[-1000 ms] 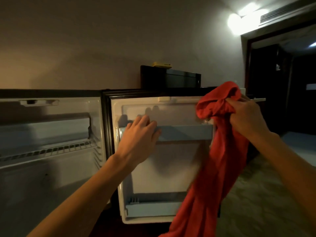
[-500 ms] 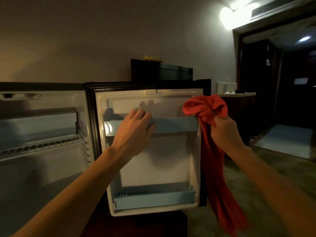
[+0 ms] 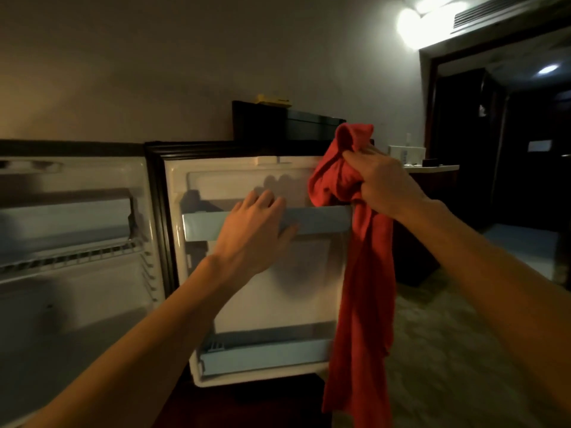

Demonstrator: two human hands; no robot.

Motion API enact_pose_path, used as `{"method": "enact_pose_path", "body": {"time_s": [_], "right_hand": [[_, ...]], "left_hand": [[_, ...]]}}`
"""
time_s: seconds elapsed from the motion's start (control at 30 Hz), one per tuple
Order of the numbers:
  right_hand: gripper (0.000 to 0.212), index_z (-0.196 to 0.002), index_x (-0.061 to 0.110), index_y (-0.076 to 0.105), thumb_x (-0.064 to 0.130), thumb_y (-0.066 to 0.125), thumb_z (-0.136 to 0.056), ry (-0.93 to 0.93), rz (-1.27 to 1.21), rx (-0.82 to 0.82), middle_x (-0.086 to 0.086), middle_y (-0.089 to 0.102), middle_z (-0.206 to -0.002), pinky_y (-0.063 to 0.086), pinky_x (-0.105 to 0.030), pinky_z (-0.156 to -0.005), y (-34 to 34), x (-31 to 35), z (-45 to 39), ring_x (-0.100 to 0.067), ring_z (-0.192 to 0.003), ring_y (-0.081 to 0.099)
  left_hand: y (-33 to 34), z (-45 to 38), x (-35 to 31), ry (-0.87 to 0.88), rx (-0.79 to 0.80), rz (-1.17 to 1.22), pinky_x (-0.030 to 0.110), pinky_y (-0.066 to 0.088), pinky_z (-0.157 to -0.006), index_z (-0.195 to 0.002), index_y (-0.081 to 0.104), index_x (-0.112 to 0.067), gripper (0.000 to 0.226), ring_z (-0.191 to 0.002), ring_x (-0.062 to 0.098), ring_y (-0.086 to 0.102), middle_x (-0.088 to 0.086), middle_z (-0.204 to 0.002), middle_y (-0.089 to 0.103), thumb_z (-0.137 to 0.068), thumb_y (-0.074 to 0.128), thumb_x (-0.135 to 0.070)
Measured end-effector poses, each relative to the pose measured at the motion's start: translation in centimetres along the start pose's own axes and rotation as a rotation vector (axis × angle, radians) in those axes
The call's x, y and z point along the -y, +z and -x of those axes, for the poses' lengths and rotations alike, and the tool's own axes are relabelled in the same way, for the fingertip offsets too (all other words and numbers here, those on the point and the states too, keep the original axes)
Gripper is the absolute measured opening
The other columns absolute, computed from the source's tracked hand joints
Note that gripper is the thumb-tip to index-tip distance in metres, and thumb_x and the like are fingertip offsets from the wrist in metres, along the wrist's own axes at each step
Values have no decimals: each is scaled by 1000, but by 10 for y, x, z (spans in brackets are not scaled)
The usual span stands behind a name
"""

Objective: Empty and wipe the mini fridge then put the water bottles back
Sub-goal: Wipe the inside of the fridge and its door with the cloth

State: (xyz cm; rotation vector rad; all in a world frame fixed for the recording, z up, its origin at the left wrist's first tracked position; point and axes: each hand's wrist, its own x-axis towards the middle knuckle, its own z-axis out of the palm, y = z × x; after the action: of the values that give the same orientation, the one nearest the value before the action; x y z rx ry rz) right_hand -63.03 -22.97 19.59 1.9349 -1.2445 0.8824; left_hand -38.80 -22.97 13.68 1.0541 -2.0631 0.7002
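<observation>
The mini fridge stands open. Its white cavity with a wire shelf holds nothing I can see. The swung-out door carries an upper pale blue rack and a lower one, both without bottles. My left hand grips the upper rack, fingers over its top edge, thumb at the front. My right hand holds a bunched red cloth against the door's upper right corner; the cloth's long tail hangs below the door. No water bottles are in view.
A black box with a yellow item on it sits on the fridge cabinet. To the right stand a dark counter with small items, a dark doorway and patterned carpet.
My right hand lifted the red cloth from the upper rack's right end to the door's top right corner. My left hand stayed on the upper rack.
</observation>
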Motion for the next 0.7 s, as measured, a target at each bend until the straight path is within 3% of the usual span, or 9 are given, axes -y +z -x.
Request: {"method": "enact_pose_path", "body": {"time_s": [0.13, 0.27, 0.4, 0.57, 0.7], "right_hand": [[71, -137, -6, 47, -19, 63, -69, -209, 53, 60, -26, 42, -145, 23, -47, -112, -1, 10, -17, -35, -140, 29], [87, -145, -1, 38, -7, 75, -66, -296, 172, 149, -19, 37, -151, 16, -32, -115, 2, 26, -39, -30, -144, 28], [72, -146, -2, 36, -2, 59, -77, -396, 116, 149, -19, 35, -152, 6, -26, -118, 10, 63, -64, -27, -145, 27], [68, -149, 6, 32, -5, 45, -84, -492, 123, 133, -13, 30, -156, 13, -33, -121, 24, 117, -86, -22, -147, 23], [65, -138, 0, 49, 1, 43, -74, -441, -30, 61, -19, 49, -142, 27, -37, -115, 23, 90, -68, -31, -135, 44]], "left_hand": [[3, 2, -1, 0, -51, 19, 42, 43, -78, -96, 57, -15, 26, -94, 30, 52, 8, -98, 59, -89, 61, -40], [13, 1, -6, -2, -72, 21, 45, 44, -78, -105, 59, -10, 28, -93, 34, 52, 10, -100, 60, -87, 65, -30], [15, 1, -3, 10, -68, 23, 47, 47, -81, -98, 59, -11, 22, -97, 34, 51, 10, -102, 60, -85, 61, -29], [9, 13, 8, 82, -31, 38, 50, 50, -83, -101, 59, -7, 30, -100, 37, 54, 14, -106, 59, -80, 48, -24], [1, 18, 14, 99, -18, 44, 46, 49, -85, -108, 60, -9, 34, -104, 35, 53, 12, -109, 59, -81, 49, -25]]}}
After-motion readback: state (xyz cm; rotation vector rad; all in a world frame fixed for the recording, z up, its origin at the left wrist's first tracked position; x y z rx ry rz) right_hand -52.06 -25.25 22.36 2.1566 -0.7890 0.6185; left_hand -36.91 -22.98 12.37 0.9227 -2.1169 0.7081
